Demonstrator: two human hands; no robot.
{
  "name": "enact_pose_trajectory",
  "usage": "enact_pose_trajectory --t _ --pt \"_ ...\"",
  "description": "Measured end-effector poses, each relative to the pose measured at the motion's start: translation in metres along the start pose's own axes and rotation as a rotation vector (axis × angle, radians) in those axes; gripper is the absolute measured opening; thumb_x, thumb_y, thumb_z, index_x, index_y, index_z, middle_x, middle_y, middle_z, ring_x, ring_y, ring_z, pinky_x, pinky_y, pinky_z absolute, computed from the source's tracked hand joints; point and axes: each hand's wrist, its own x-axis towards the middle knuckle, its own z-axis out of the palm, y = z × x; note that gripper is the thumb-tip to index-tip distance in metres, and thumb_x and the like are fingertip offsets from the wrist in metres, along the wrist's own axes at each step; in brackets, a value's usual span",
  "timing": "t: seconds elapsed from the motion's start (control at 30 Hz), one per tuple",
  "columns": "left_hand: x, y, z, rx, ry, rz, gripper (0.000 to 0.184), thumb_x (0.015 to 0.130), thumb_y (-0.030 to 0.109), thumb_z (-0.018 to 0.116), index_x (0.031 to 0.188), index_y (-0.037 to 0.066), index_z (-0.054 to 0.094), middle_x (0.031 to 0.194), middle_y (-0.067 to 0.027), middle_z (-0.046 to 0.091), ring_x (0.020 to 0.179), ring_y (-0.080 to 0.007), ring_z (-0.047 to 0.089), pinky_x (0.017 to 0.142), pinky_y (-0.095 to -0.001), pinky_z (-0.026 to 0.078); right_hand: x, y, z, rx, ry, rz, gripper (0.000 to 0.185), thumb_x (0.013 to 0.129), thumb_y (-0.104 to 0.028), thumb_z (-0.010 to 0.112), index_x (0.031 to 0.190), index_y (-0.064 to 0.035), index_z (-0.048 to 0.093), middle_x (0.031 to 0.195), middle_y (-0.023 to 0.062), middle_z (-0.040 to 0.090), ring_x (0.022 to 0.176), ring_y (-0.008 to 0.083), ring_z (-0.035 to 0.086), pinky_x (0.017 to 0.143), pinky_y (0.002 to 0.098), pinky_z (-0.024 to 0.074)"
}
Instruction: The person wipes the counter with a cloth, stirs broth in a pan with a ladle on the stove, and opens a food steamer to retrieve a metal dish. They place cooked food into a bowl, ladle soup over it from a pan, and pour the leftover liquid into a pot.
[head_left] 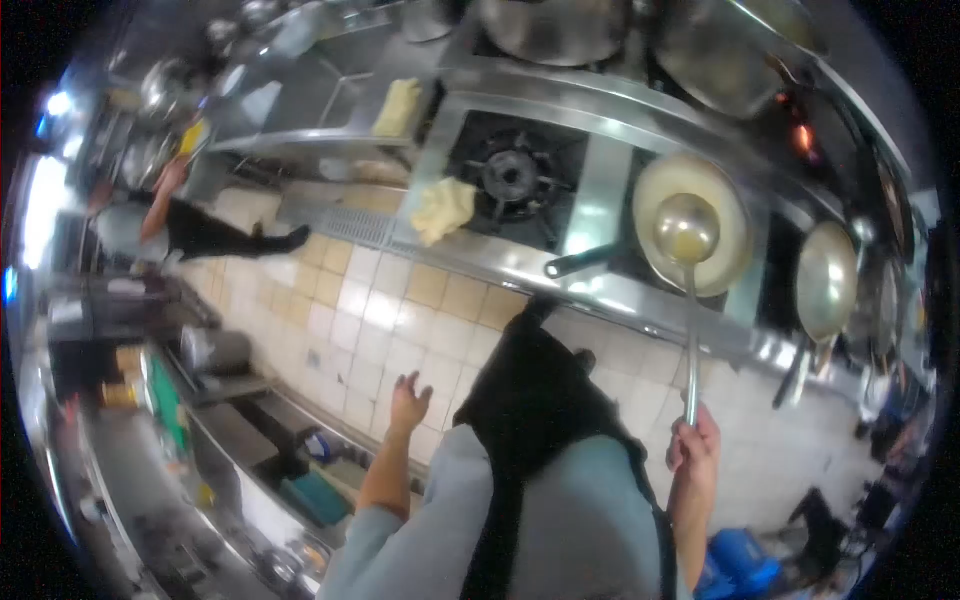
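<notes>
Standing over the pale inside of the pan point(735, 240), the round bowl of the ladle point(688, 218) shows a little yellowish matter at its lower part. Whether this bowl touches the bottom of the pan or is only held above it, I cannot tell from this angle. As far as I can judge, the work is somewhere in its middle: the ladle is already brought to the pan, and the pan already has its place on the stove point(607, 185), but the ladle is not yet put away, and its bowl seems not quite emptied. Whether the pale surface is food or the bare metal, I cannot say, so how much is left to cook or to pour remains unclear.

The right hand point(695, 440) has its fingers closed around the end of the long ladle handle, well apart from the pan. The left hand point(408, 405) grasps nothing; its fingers are loosely spread above the tiled floor point(390, 310).

Beside the pan, a burner point(512, 175) carries no vessel, and near it a yellow cloth point(443, 210) lies at the stove edge. On the other side rests a second pan point(827, 280). Farther away, a co-worker point(140, 228) stands.
</notes>
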Motion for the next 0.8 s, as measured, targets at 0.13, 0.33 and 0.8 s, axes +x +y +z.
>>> enact_pose_trajectory --t 0.13,0.33,0.8 --pt "-0.056 -0.068 0.021 0.053 -0.135 -0.182 0.060 0.084 0.034 0.073 0.131 0.002 0.057 0.128 -0.0298 0.056 0.113 -0.0413 0.058 0.097 -0.0466 0.047 0.008 -0.014 0.019 -0.027 -0.128 -0.064 0.063 0.085 -0.013 0.064 0.140 0.0048 0.042 0.074 0.0010 0.051 0.042 0.0067 0.045 0.036 0.0202 0.0345" --pt "-0.056 -0.072 0.009 -0.009 -0.268 -0.291 0.065 0.084 0.040 0.070 0.133 -0.001 0.056 0.123 -0.0280 0.062 0.119 -0.0394 0.057 0.103 -0.0437 0.044 0.020 -0.033 0.114 -0.099 -0.226 -0.054 0.061 0.085 -0.011 0.061 0.141 0.0031 0.042 0.073 0.0023 0.051 0.042 0.0085 0.046 0.036 0.0224 0.0369" --pt "-0.003 -0.239 -0.041 -0.464 0.000 -0.533 0.061 0.086 0.034 0.071 0.131 -0.004 0.057 0.128 -0.0276 0.060 0.120 -0.0372 0.059 0.100 -0.0404 0.047 0.175 -0.010 0.492 -0.296 -0.375 0.015 0.011 0.087 -0.009 0.058 0.097 -0.0048 0.055 0.060 -0.0008 0.049 0.046 0.0104 0.049 0.039 0.0260 0.0370"
